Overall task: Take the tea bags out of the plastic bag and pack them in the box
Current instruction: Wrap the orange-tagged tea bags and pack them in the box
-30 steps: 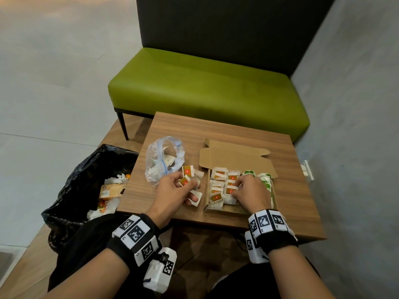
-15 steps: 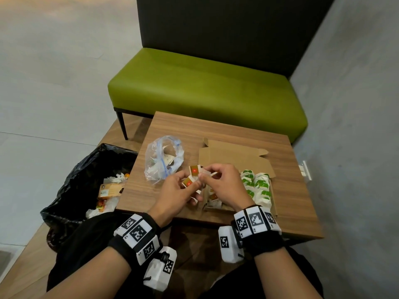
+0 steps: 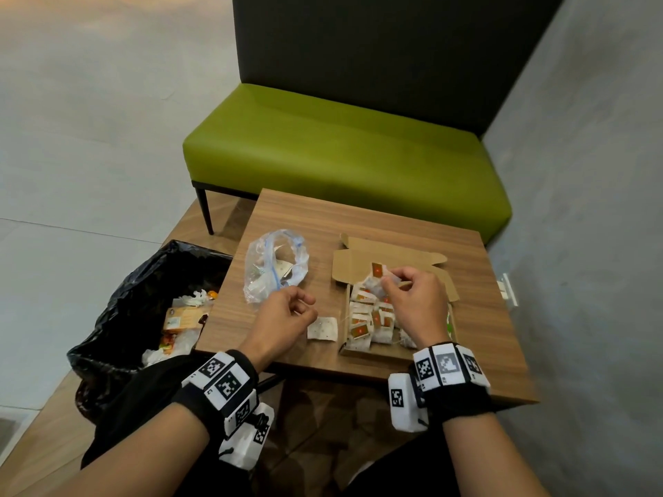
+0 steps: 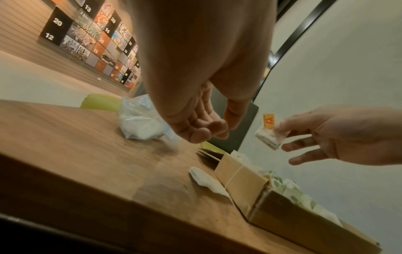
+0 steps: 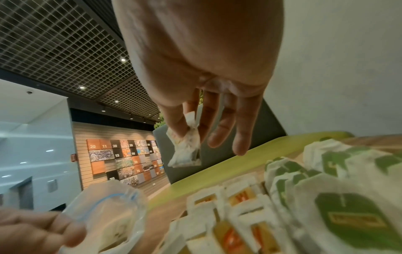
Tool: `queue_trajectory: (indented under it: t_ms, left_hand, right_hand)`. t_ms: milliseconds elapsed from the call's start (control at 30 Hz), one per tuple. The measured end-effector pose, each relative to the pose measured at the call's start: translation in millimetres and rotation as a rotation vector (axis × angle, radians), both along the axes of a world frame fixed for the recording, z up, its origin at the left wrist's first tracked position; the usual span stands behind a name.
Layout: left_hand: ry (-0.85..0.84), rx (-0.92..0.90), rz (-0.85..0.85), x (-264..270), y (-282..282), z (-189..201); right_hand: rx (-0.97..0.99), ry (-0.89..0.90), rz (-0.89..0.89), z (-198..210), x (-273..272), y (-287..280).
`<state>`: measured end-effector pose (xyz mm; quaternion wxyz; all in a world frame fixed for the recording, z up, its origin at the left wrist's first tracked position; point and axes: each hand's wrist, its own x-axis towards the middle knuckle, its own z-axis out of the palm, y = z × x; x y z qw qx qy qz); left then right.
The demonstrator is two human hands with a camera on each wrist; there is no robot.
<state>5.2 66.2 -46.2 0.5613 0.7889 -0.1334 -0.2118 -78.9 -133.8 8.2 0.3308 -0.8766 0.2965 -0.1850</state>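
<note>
My right hand (image 3: 389, 279) hovers over the far end of the open cardboard box (image 3: 373, 353) and pinches a small bundle of tea bags (image 5: 187, 149) with an orange tag (image 3: 376, 270) between thumb and forefinger; its other fingers are spread. Rows of orange-tagged tea bags (image 3: 373, 317) and green-tagged ones (image 5: 348, 206) fill the box. My left hand (image 3: 305, 306) hangs loosely curled and empty beside the crumpled clear plastic bag (image 3: 276, 267). One loose tea bag (image 3: 323, 328) lies flat on the table just left of the box.
The box's lid flap (image 3: 401, 256) stands open at the far side. The small wooden table (image 3: 358, 217) sits before a green bench (image 3: 341, 156), with a grey wall to the right. A black-lined rubbish bin (image 3: 143, 299) stands left of the table.
My hands were together on the bundle left of the box. The right hand has carried it over the box; the left hand let go and drew back towards the plastic bag.
</note>
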Motion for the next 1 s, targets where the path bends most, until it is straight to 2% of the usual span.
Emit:
queue_trajectory:
  t_ms: [100,200,333,500,600,667,733,800,867,1000]
  left_hand:
    - [-0.065,0.036,-0.031,-4.4,-3.2,1.9]
    - [-0.126,0.001,-0.068,-10.6,-10.8,11.4]
    - [-0.180,-0.048,-0.146,-12.7,-20.8,25.5]
    - [-0.052,-0.223,-0.287,-15.8,-27.2,43.3]
    - [-0.186,-0.081,-0.321,-12.3,-26.4,41.1]
    - [-0.209,-0.015,-0.269,-8.5,-24.4,34.3]
    - [-0.218,0.010,-0.178,-5.6,-20.5,27.6]
    - [-0.272,0.112,-0.136,-2.8,-15.9,21.3]
    - [-0.348,0.314,-0.186,-2.3,-11.9,13.5]
    - [-0.394,0.560,-0.325,-2.2,-10.5,-9.9]
  right_hand:
    - [0.167,-0.023,-0.022,1.1,-3.9,-9.9]
    - [0.340,-0.075,0.044,8.9,-9.0,-6.1]
    - [0.398,-0.098,0.148,22.0,-10.8,2.6]
    - [0.392,-0.197,0.247,37.4,-7.9,15.1]
    - [0.451,-0.329,0.227,49.8,-5.8,19.7]
    - [0.453,-0.432,0.175,58.5,-5.6,18.6]
    - [0.378,-0.453,0.134,62.6,-7.2,12.0]
    - [0.214,-0.325,0.111,57.9,-10.9,-0.2]
    - [0.045,-0.067,0.094,44.9,-15.7,-13.5]
    - [0.054,0.334,0.144,10.3,-25.3,-32.5]
